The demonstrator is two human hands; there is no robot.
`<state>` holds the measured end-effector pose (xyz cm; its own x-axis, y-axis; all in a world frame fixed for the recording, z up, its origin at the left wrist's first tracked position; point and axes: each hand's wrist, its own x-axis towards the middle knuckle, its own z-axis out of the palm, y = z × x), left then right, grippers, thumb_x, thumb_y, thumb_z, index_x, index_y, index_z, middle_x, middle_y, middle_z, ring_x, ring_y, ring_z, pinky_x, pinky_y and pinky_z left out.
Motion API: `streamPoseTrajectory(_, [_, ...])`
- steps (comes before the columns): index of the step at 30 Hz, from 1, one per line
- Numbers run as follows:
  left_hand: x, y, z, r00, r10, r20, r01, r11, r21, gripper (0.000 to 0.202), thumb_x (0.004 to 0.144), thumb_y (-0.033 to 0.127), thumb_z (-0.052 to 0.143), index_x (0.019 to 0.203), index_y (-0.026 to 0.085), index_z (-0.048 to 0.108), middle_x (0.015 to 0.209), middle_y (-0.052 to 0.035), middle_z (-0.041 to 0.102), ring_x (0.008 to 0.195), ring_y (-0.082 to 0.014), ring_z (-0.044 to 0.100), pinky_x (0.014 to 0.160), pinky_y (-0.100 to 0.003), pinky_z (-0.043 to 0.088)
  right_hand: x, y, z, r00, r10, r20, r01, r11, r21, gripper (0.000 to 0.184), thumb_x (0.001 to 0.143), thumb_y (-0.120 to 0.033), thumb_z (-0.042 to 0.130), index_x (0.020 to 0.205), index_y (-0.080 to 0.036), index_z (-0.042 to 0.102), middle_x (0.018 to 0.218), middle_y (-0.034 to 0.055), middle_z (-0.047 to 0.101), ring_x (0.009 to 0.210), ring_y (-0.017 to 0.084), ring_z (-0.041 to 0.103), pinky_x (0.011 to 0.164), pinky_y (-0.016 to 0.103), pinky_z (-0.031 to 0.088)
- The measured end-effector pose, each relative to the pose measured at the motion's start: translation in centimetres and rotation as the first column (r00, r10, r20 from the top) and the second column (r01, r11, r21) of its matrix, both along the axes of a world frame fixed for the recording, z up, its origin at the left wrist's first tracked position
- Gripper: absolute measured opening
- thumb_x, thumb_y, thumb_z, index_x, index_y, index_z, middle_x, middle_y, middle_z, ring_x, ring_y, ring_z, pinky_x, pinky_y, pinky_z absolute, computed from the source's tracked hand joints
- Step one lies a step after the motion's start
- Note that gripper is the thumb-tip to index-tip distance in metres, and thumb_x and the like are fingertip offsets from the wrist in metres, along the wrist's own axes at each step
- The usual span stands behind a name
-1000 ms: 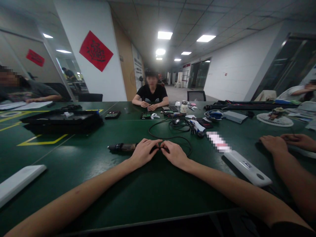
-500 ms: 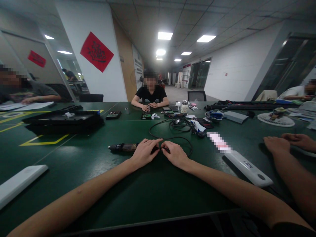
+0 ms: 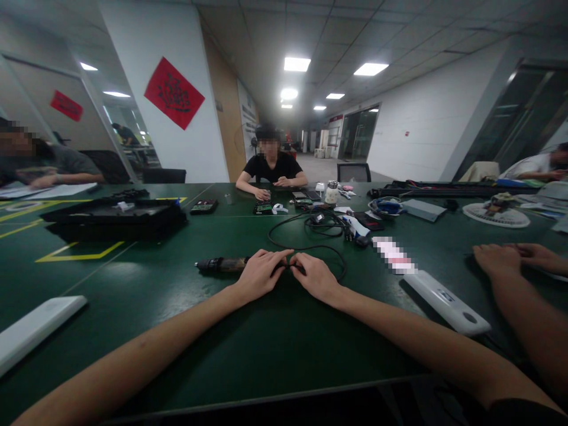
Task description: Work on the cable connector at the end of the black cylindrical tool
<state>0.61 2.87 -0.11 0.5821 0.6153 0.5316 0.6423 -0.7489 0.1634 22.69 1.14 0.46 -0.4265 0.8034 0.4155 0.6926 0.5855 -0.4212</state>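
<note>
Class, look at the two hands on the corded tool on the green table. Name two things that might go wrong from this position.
1. The black cable loops loosely behind the right hand; lifting the tool might snag it and tug the clutter it runs into.
2. The left hand covers only the tool's rear end; its free tip could swing sideways if the grip is loose.

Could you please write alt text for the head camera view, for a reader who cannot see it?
On a dark green table, the left hand rests on a dark rod-shaped tool, fingertips meeting the right hand at its black cable. A white flat device lies to the right; a person in black sits opposite.
</note>
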Motion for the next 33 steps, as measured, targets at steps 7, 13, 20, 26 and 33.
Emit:
streamPoseTrajectory(7, [-0.01,-0.04,0.04,1.0,0.003,0.006,-0.003,1.0,-0.009,0.062,0.096,0.025,0.06,0.155,0.029,0.038,0.118,-0.0028,0.072,0.108,-0.0219,0.068,0.102,-0.04,0.045,0.03,-0.04,0.11,1.0,0.007,-0.004,-0.007,1.0,0.002,0.009,0.099,-0.018,0.059,0.107,-0.022,0.061,0.104,0.003,0.065,0.086,0.016,0.061,0.076,0.027,0.044])
streamPoseTrajectory(13, [0.0,0.07,-0.05,1.0,0.017,0.004,-0.017,1.0,-0.013,0.058,0.097,0.027,0.061,0.152,0.029,0.043,0.115,-0.003,0.072,0.106,-0.0221,0.068,0.101,-0.04,0.045,0.1,-0.05,0.15,1.0,0.02,-0.009,-0.02,1.0,-0.005,0.008,0.099,-0.019,0.059,0.106,-0.022,0.062,0.105,0.0033,0.065,0.085,0.016,0.061,0.075,0.027,0.044])
streamPoseTrajectory(20, [0.0,0.15,-0.1,1.0,-0.007,0.02,0.007,1.0,-0.005,0.058,0.098,0.025,0.059,0.153,0.031,0.041,0.117,-0.001,0.072,0.108,-0.0203,0.067,0.1,-0.038,0.044,0.11,0.09,-0.09,1.0,0.015,-0.009,-0.015,1.0,0.008,0.009,0.099,-0.017,0.059,0.106,-0.022,0.061,0.103,0.0026,0.065,0.085,0.016,0.06,0.075,0.027,0.043])
streamPoseTrajectory(26, [0.0,0.05,-0.1,1.0,0.015,0.016,-0.015,1.0,-0.004,0.062,0.096,0.027,0.062,0.153,0.03,0.039,0.114,0.0,0.072,0.103,-0.0193,0.068,0.097,-0.038,0.044,0.11,0.15,-0.19,1.0,0.017,-0.015,-0.017,1.0,0.01,0.008,0.1,-0.018,0.059,0.106,-0.022,0.061,0.103,0.0026,0.065,0.085,0.016,0.06,0.073,0.026,0.043])
streamPoseTrajectory(33, [0.0,0.06,-0.03,1.0,0.018,-0.002,-0.018,0.999,0.027,0.058,0.097,0.025,0.061,0.151,0.031,0.042,0.115,-0.0005,0.07,0.102,-0.0201,0.067,0.094,-0.038,0.044,0.13,0.15,-0.2,1.0,0.026,-0.013,-0.026,1.0,0.015,0.008,0.1,-0.019,0.059,0.106,-0.022,0.061,0.104,0.0031,0.065,0.085,0.016,0.061,0.075,0.027,0.044])
